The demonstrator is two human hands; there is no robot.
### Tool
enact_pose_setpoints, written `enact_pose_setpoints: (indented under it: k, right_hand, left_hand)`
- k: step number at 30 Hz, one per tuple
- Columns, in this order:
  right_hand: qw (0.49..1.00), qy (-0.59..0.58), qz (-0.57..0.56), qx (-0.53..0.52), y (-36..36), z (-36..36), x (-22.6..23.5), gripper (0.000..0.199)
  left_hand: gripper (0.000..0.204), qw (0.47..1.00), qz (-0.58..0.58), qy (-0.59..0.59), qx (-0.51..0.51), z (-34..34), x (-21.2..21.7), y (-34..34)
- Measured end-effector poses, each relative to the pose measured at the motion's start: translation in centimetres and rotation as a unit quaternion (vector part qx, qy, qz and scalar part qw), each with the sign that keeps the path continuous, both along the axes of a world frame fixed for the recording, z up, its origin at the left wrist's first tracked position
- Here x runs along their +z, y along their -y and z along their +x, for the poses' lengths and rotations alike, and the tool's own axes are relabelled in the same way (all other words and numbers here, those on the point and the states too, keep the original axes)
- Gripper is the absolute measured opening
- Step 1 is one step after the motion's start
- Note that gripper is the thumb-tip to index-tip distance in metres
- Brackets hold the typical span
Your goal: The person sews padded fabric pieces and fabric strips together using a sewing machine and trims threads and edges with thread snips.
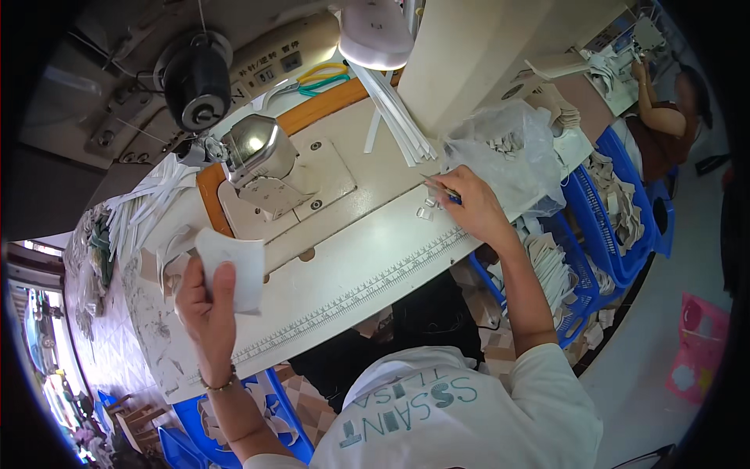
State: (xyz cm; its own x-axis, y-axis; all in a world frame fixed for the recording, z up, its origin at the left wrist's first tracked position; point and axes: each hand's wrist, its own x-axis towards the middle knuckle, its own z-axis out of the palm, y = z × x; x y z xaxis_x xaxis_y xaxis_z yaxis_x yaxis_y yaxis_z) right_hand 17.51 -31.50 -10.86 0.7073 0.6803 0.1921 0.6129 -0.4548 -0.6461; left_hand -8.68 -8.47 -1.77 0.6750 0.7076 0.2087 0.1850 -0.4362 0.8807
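Note:
My left hand (207, 301) is closed on a white flat piece (238, 270), thumb on top, over the left part of the sewing table. It looks like cut fabric or leather; a beige edge shows behind it. My right hand (476, 207) holds a slim pointed tool (451, 195) with a dark and blue grip, its tip towards the left. I cannot make out its exact kind. Just below that tip lie several small, shiny squarish pieces (426, 209). The sewing machine's needle area (262, 152) stands between my hands, farther back; no material is visible under it.
White strips (394, 117) lie behind the right hand, beside a clear plastic bag (504, 141). Scissors (320, 78) with yellow and green handles rest at the back. More strips (144, 207) hang at left. Blue baskets (578, 258) hold cut pieces; a co-worker (664, 117) sits far right.

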Motion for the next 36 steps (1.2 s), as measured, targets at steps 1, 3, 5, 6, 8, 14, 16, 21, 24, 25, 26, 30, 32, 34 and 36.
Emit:
enact_pose_setpoints:
  k: [1,3,5,6,8,14,16,21,24,25,26,30,32,34,36]
  right_hand:
    - [1.000,-0.001,0.005,0.004,-0.2,0.1,-0.3,0.014]
    - [0.999,0.028,0.030,0.033,-0.8,0.0,-0.8,0.014]
    - [0.998,0.015,0.053,0.026,-1.2,0.3,-0.3,0.014]
    - [0.998,0.001,0.069,0.010,-1.4,0.3,0.3,0.015]
    - [0.994,-0.001,0.107,-0.029,-1.6,0.3,1.5,0.014]
    - [0.992,-0.044,0.089,-0.073,-2.1,0.0,3.9,0.015]
    - [0.993,-0.064,0.035,-0.089,-1.2,-0.1,4.0,0.016]
    - [0.998,0.001,-0.063,0.010,0.5,-1.2,2.6,0.011]
    - [0.994,0.039,-0.099,-0.032,0.3,-1.6,1.0,0.010]
    - [0.992,0.067,-0.099,-0.046,0.1,-1.5,0.2,0.011]
    - [0.992,0.068,-0.097,-0.040,0.0,-1.4,-0.1,0.011]
    - [0.992,0.106,-0.019,-0.070,-0.4,-1.2,-0.2,0.011]
    - [0.986,0.147,0.028,-0.071,-1.9,-2.3,1.3,0.010]
    - [0.973,-0.137,0.184,-0.021,-4.1,-4.8,4.0,0.012]
    - [0.947,-0.213,0.215,0.106,-6.7,-7.7,6.0,0.013]
  left_hand:
    - [0.016,0.996,-0.080,0.034,-0.032,1.1,-1.2,0.5]
    - [0.023,0.982,-0.165,0.063,-0.063,2.2,-3.0,1.6]
    - [0.029,0.965,-0.228,0.094,-0.093,2.6,-4.1,2.1]
    - [0.033,0.961,-0.236,0.108,-0.094,2.9,-4.1,2.4]
    - [0.039,0.960,-0.237,0.123,-0.084,3.5,-4.3,2.7]
    - [0.055,0.964,-0.192,0.177,-0.054,2.5,-4.8,2.4]
    - [0.049,0.959,-0.221,0.170,-0.041,1.0,-5.0,1.5]
    - [0.033,0.942,-0.278,0.190,-0.016,0.6,-6.0,0.7]
    - [0.028,0.932,-0.303,0.201,-0.003,0.8,-6.2,0.8]
    - [0.026,0.937,-0.292,0.194,0.004,0.7,-6.4,0.9]
    - [0.025,0.942,-0.279,0.188,0.013,0.7,-6.5,1.0]
    - [0.022,0.951,-0.252,0.175,-0.026,0.5,-6.0,1.2]
    - [0.022,0.956,-0.243,0.160,-0.044,0.6,-6.0,1.1]
    - [0.023,0.959,-0.233,0.154,-0.041,0.9,-5.6,1.4]
    - [0.025,0.955,-0.247,0.154,-0.066,1.2,-5.2,1.7]
